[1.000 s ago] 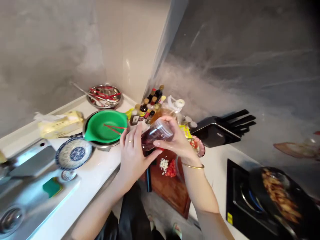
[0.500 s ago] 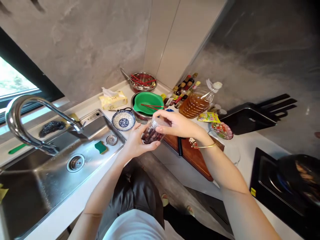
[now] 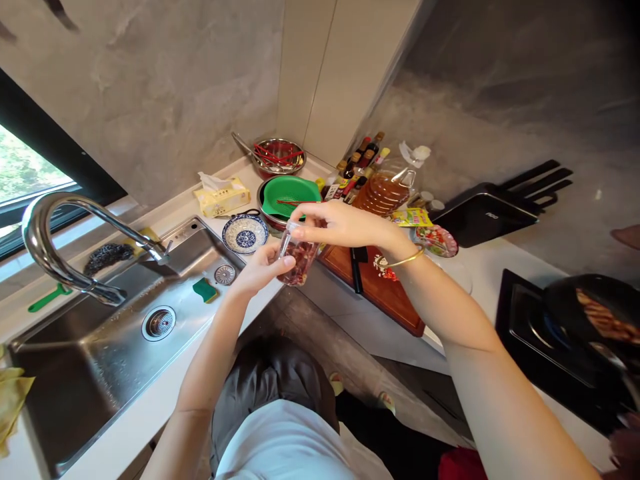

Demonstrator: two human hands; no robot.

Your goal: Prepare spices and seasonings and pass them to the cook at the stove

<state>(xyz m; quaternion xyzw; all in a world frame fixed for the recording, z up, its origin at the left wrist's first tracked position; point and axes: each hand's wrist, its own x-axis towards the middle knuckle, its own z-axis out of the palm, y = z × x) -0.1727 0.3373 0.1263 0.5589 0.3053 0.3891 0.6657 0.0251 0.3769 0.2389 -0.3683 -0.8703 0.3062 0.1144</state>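
Note:
A clear jar (image 3: 301, 259) with dark red pieces inside is held up over the gap between the sink and the cutting board. My left hand (image 3: 264, 268) wraps round its near left side, thumb across the front. From above, my right hand (image 3: 340, 223) grips the jar's top, fingers and thumb closed about the rim; I cannot make out whether a lid is under them. Just behind the jar are a blue-and-white plate (image 3: 245, 233) and a green colander (image 3: 290, 193) with red chopsticks on it.
Left lies a steel sink (image 3: 120, 353) with a faucet (image 3: 65, 200) and green sponge (image 3: 204, 290). Right of the jar are a cutting board (image 3: 390, 300), a cleaver handle (image 3: 357, 270), an oil jug (image 3: 385, 190) and sauce bottles. Another person's hand (image 3: 625, 443) is near the wok (image 3: 595, 307).
The jar has tilted and moved slightly left in both hands, showing more of its contents. The view has shifted, and another person's hand with a spatula now shows by the wok.

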